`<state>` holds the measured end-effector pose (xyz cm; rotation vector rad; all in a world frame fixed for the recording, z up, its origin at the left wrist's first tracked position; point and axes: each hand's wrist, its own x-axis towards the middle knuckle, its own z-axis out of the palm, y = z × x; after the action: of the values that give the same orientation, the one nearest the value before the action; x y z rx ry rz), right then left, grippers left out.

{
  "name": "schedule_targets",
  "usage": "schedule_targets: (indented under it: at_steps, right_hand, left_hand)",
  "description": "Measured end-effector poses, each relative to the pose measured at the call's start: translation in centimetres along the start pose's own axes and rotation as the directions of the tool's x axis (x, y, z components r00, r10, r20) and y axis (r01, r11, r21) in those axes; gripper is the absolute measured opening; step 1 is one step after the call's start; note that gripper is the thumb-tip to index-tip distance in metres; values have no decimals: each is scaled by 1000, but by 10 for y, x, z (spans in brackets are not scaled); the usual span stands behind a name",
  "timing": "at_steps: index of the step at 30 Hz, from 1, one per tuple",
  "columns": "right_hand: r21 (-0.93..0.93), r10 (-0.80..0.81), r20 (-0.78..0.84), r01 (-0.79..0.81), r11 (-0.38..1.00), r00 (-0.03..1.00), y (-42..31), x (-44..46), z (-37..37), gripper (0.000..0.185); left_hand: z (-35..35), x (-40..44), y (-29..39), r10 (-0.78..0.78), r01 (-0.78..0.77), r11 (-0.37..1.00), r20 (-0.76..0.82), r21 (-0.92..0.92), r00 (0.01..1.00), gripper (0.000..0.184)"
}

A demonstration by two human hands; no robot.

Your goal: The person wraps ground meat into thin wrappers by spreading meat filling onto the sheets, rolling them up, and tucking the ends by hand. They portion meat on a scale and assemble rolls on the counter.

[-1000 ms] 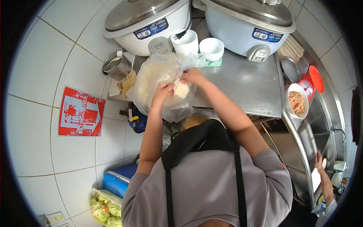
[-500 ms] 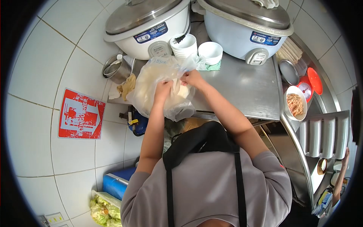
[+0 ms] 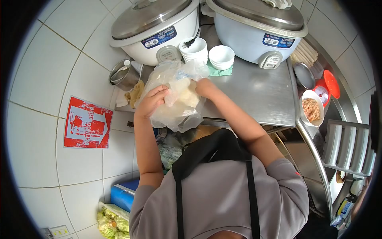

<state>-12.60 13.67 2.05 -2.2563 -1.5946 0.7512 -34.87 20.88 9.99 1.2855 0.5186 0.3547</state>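
Observation:
A thin, translucent plastic bag (image 3: 186, 122) sits at the front left of the steel counter, its mouth spread. Pale, off-white contents (image 3: 188, 97) show inside; their kind is unclear. My left hand (image 3: 152, 101) pinches the bag's left edge between thumb and fingers. On the right side of the mouth, my right hand (image 3: 206, 87) is closed on the plastic, its fingertips partly hidden by the bag. Just behind the bag stand a stack of white bowls (image 3: 193, 53) with a black plug on top and a shorter white bowl stack (image 3: 221, 58) on a green cloth (image 3: 219, 72).
Two large rice cookers (image 3: 161, 34) (image 3: 254, 36) line the back. A metal pot (image 3: 124, 75) and a tan cloth (image 3: 136, 94) lie left. To the right are a bowl of minced food (image 3: 311, 109), a red scale (image 3: 323, 95) and a ridged metal tray (image 3: 347, 147).
My left hand has moved left and down, away from my right hand, drawing the bag's mouth wider. At far right, the ridged tray has shifted right and another person's arm has moved lower.

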Motion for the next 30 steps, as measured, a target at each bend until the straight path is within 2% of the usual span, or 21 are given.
schedule_targets:
  at_steps: [1,3,6,8,9,10,13,16,19,20,23,24,25,27,28,30]
  right_hand:
    - [69,-48,-44,51,996,998,-6,-14,-10,45]
    - [195,-133,-144,160,968,981,-11,-52,-34,50]
    - [504,-454,-145,460,731,879,17,-51,-47,56]
    - [830,-557,-73,360,426,827,27,-61,-65,52]
    - [932,-611,-63,265,247,789,30,-65,-74,51]
    - [963,-630,-106,238,129,770,33,-68,-79,54]
    - [981,-573,-137,189,32,808,30,-84,-87,58]
    - [992,-630,-122,69,-108,767,38,-89,-80,59]
    - [972,-429,-231,225,-65,873,53,-124,-89,51]
    - [972,-368,-223,235,-13,903,60,-136,-95,42]
    - [953,-251,-290,302,9,923,78,-167,-109,37]
    - [947,-212,-301,318,49,930,90,-170,-111,34]
    - [942,-119,-317,327,71,941,99,-174,-113,32]
    - [931,58,-353,343,125,934,116,-181,-123,29]
    - [916,204,-361,304,263,910,146,-176,-117,32]
    - [813,436,-357,45,581,826,196,-178,-113,37]
  left_hand:
    - [1,-4,9,31,-29,999,72,-25,997,20]
    - [7,-7,29,127,-127,992,71,2,989,17]
    - [20,-4,65,237,-240,971,168,-6,957,14]
    - [29,3,84,310,-320,947,211,13,927,13]
    - [36,10,90,358,-374,927,211,40,910,13]
    - [44,17,96,404,-426,902,213,65,889,14]
    - [71,35,108,433,-391,901,434,-187,790,15]
    - [101,48,111,386,-298,922,511,-249,768,15]
    - [106,60,103,326,-281,945,519,-167,790,15]
    - [109,62,102,307,-268,951,551,-153,776,15]
    - [129,73,99,238,-315,944,458,97,856,16]
    - [133,94,91,262,-377,898,415,224,871,21]
    - [142,111,79,343,-440,829,306,345,888,21]
    - [164,142,54,533,-483,649,103,587,840,23]
    - [164,159,35,732,-607,452,118,653,671,24]
    - [176,153,18,650,-575,538,131,617,749,23]
